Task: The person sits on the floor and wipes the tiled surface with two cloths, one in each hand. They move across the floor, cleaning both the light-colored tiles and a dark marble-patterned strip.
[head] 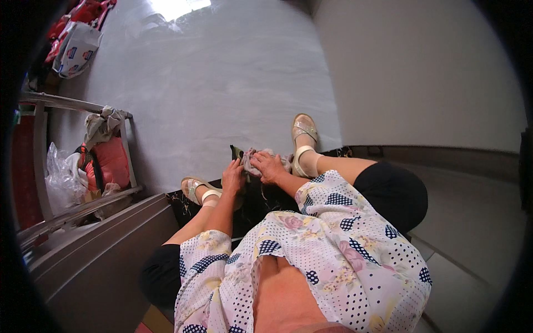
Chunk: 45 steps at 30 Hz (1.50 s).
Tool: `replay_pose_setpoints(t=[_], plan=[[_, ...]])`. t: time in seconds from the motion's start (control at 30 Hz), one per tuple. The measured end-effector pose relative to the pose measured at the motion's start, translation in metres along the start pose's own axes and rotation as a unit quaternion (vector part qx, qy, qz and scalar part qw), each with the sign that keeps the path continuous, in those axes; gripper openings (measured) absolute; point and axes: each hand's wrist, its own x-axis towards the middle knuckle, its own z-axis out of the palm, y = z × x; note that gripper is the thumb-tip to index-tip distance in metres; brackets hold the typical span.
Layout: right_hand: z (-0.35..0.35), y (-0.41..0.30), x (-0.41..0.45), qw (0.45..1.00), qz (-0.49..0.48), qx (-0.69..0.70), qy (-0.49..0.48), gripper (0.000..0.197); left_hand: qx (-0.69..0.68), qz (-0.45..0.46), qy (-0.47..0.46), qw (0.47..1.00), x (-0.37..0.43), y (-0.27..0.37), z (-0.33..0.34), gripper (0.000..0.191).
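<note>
Both my hands are low between my sandalled feet, above a black threshold strip. My right hand (pixel 267 166) lies over a bunched greyish-pink cloth (pixel 251 163), fingers bent onto it. Beside it on the left, my left hand (pixel 233 175) touches a dark green piece of fabric (pixel 237 152); how firmly it holds this is hard to see. Which arm belongs to which side is read from the picture: the left-side arm comes from the left sleeve, the right-side arm from the right sleeve.
A metal rack (pixel 70 101) at left holds a pink bag (pixel 111 162), clear plastic and a draped grey cloth (pixel 102 125). Beyond it lies a white printed bag (pixel 78 50). A pale panel (pixel 416 83) rises at right, and grey floor (pixel 216 91) stretches ahead.
</note>
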Motion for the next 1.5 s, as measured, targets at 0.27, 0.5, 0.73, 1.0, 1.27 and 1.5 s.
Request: replay_pose_setpoints(t=[0.27, 0.5, 0.73, 1.0, 1.27, 1.5], plan=[[-0.004, 0.002, -0.024, 0.999, -0.019, -0.010, -0.025, 0.054, 0.024, -0.063, -0.063, 0.996, -0.018, 0.028, 0.007, 0.032], [-0.002, -0.001, -0.048, 0.994, -0.023, -0.025, -0.104, 0.047, -0.016, -0.095, -0.163, 0.982, -0.050, 0.053, 0.006, 0.031], [-0.015, -0.011, -0.080, 0.991, -0.003, 0.056, -0.124, 0.051, 0.064, -0.125, -0.160, 0.977, -0.079, 0.075, 0.004, 0.022], [0.005, -0.004, -0.086, 0.992, 0.018, 0.127, 0.021, 0.056, 0.064, -0.135, -0.031, 0.988, -0.072, 0.086, 0.009, 0.022], [0.064, 0.009, -0.072, 0.971, 0.093, 0.200, 0.094, 0.055, 0.067, -0.181, 0.025, 0.981, -0.086, 0.070, 0.037, 0.024], [0.100, 0.025, -0.069, 0.928, 0.201, 0.250, 0.190, 0.061, -0.009, -0.106, 0.259, 0.960, -0.099, 0.088, 0.072, 0.038]])
